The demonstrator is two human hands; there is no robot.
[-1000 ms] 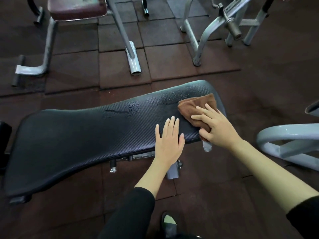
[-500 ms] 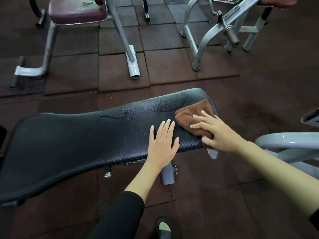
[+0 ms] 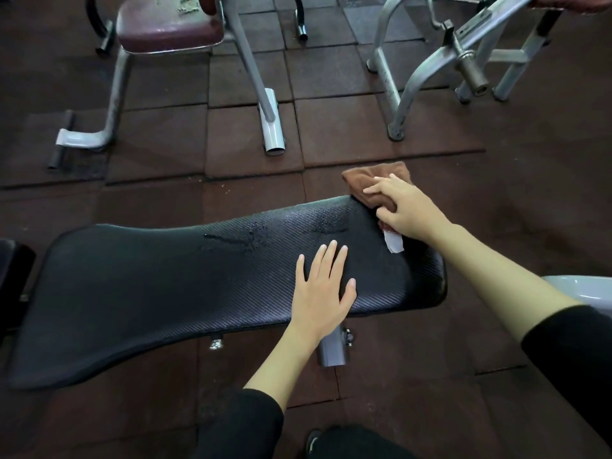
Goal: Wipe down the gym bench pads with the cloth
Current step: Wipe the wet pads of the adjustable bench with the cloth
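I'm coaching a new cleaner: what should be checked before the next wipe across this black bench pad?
1. Grip: the right hand holds the brown cloth: ok.
2. Cloth flat on the bench pad: not ok, mostly past the far edge.
3. Brace: the left hand lies flat on the pad: ok.
4. Pad dry: not ok, wet streaks show mid-pad.
5. Cloth underside clean: cannot tell.

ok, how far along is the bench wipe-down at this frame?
Early. Done: nothing clearly finished; the right end of the black pad shows damp patches. In hand: the right hand grips the brown cloth at the pad's far right corner, while the left hand lies flat on the pad. Left: the wet streaks mid-pad, the pad's long left stretch, and the maroon seat behind.
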